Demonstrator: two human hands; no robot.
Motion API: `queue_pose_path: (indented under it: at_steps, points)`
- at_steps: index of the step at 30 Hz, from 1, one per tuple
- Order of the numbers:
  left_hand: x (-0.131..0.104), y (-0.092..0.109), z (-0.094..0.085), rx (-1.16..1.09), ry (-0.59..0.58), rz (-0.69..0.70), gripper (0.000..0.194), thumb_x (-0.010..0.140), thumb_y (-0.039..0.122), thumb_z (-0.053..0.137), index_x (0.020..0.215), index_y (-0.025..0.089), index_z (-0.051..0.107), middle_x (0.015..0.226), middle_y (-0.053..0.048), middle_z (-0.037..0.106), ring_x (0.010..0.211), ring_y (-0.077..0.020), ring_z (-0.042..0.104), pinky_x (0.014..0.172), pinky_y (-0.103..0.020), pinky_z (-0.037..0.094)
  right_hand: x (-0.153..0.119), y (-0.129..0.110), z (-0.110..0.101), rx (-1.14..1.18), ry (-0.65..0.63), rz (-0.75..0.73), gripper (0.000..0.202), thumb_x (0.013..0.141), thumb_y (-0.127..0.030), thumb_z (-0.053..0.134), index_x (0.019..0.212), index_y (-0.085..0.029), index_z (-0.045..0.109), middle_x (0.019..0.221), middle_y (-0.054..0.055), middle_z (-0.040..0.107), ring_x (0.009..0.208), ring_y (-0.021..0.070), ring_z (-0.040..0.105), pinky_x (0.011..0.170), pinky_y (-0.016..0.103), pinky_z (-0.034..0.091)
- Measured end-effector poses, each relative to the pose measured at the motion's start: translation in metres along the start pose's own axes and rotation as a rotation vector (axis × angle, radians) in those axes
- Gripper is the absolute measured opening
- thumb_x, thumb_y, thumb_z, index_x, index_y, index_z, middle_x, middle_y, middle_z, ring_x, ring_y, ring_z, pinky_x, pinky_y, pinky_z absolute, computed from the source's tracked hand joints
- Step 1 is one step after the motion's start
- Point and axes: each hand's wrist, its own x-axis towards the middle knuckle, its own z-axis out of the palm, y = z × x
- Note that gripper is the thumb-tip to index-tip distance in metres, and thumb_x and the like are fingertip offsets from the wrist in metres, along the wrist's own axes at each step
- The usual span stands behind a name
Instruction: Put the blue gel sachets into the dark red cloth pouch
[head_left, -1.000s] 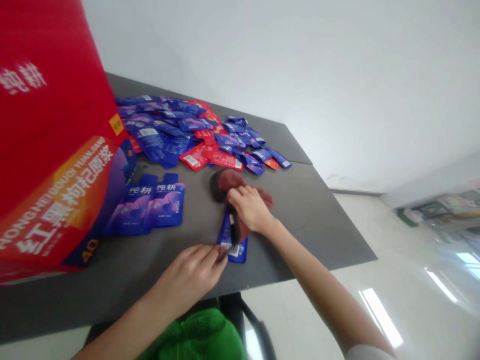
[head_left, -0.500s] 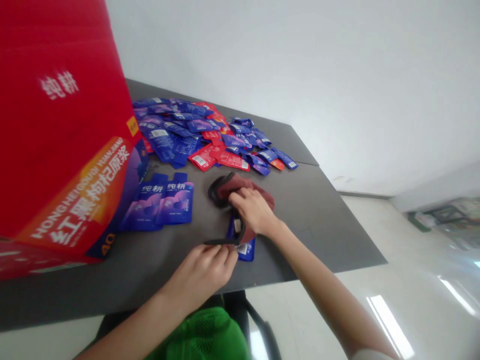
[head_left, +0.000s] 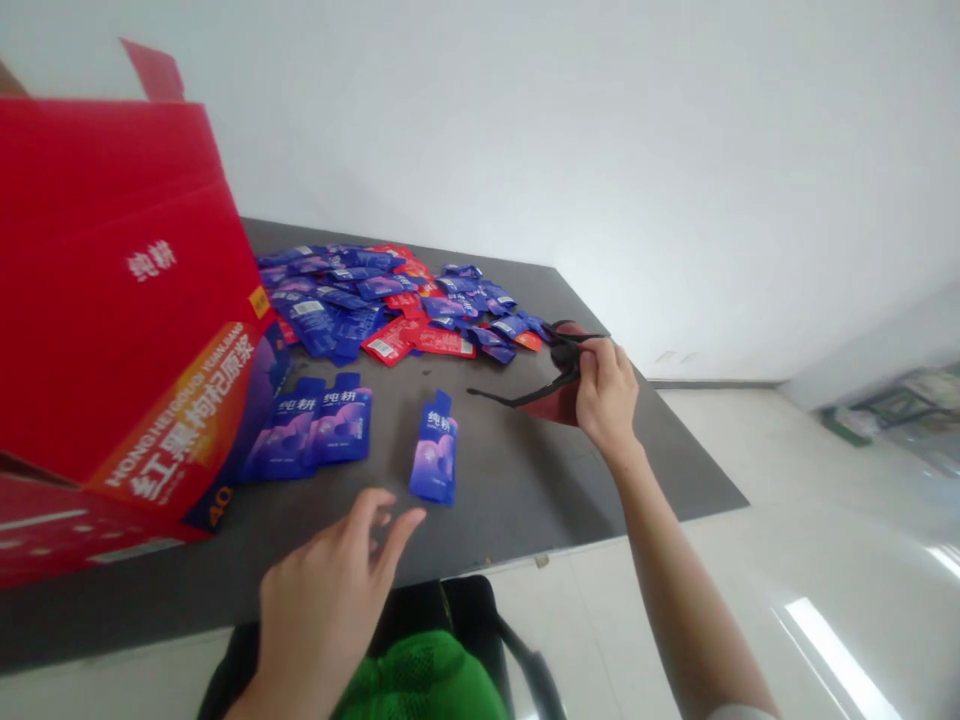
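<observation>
In my right hand [head_left: 609, 395] I grip a reddish-brown item with black edging and thin black arms or straps [head_left: 551, 403], raised over the right side of the table; its exact kind is unclear. My left hand [head_left: 330, 580] is at the front edge, thumb and fingers apart, holding nothing. Just beyond its fingertips, a blue-purple spouted pouch [head_left: 433, 450] lies face up. To the left lie two similar pouches, one [head_left: 341, 420] overlapping the other [head_left: 283, 435].
A large red carton [head_left: 127, 300] with a raised flap stands at the left. Blue and red pouches [head_left: 375, 295] are heaped along the back of the grey table [head_left: 517, 500]. A white wall rises behind, and a dark chair [head_left: 536, 670] shows below the front edge.
My right hand has lifted the brown-and-black item up and to the right, uncovering a pouch. My left hand has let go of the item and drawn back left, fingers now apart. The view has shifted.
</observation>
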Motion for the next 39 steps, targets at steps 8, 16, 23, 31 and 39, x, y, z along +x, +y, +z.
queue_pose_path:
  at_steps: [8, 16, 23, 31, 39]
  points:
    - [0.045, 0.028, -0.011, 0.288, 0.197, 0.719, 0.06, 0.087, 0.052, 0.037, 0.137, 0.018, 0.036, 0.147, -0.011, 0.028, 0.136, -0.0306, 0.022, 0.105, -0.048, 0.031, -0.023, 0.0, -0.026, 0.158, 0.204, 0.025, 0.02, 0.091, -0.025, 0.036, 0.091, -0.019, 0.055, 0.085, 0.004, 0.057, 0.082, 0.0152, 0.052, 0.073, 0.028, 0.039]
    - [0.084, 0.006, 0.071, 0.361, -0.005, 0.461, 0.055, 0.092, 0.039, 0.025, 0.135, 0.007, 0.038, 0.144, -0.02, 0.032, 0.135, -0.033, 0.021, 0.104, -0.049, 0.031, -0.037, 0.0, -0.055, 0.097, 0.379, 0.001, 0.016, 0.09, -0.021, 0.041, 0.09, -0.019, 0.056, 0.079, 0.001, 0.052, 0.072, 0.0122, 0.051, 0.066, 0.025, 0.038]
    - [0.129, -0.063, 0.042, 0.377, -0.029, 0.498, 0.054, 0.091, 0.035, 0.022, 0.133, 0.008, 0.042, 0.141, -0.017, 0.039, 0.135, -0.0335, 0.023, 0.102, -0.053, 0.03, -0.049, 0.007, -0.055, 0.129, 0.391, 0.018, 0.016, 0.09, -0.019, 0.041, 0.091, -0.02, 0.056, 0.077, 0.0, 0.051, 0.07, 0.0112, 0.05, 0.064, 0.025, 0.038]
    - [0.133, -0.042, 0.058, 0.313, -0.128, 0.478, 0.059, 0.091, 0.044, 0.022, 0.14, 0.013, 0.029, 0.145, -0.01, 0.033, 0.137, -0.0267, 0.02, 0.107, -0.046, 0.025, -0.058, 0.018, -0.048, 0.095, 0.383, 0.052, 0.017, 0.09, -0.021, 0.041, 0.09, -0.019, 0.057, 0.076, 0.001, 0.051, 0.07, 0.0121, 0.05, 0.064, 0.025, 0.038]
    - [0.153, -0.042, 0.02, 0.304, -0.033, 0.194, 0.07, 0.089, 0.054, 0.014, 0.143, 0.01, 0.018, 0.148, -0.017, 0.025, 0.138, -0.0341, 0.012, 0.104, -0.056, 0.022, -0.068, 0.026, -0.05, 0.015, 0.358, 0.073, 0.019, 0.089, -0.023, 0.042, 0.09, -0.018, 0.06, 0.075, 0.002, 0.049, 0.066, 0.0126, 0.048, 0.06, 0.025, 0.037]
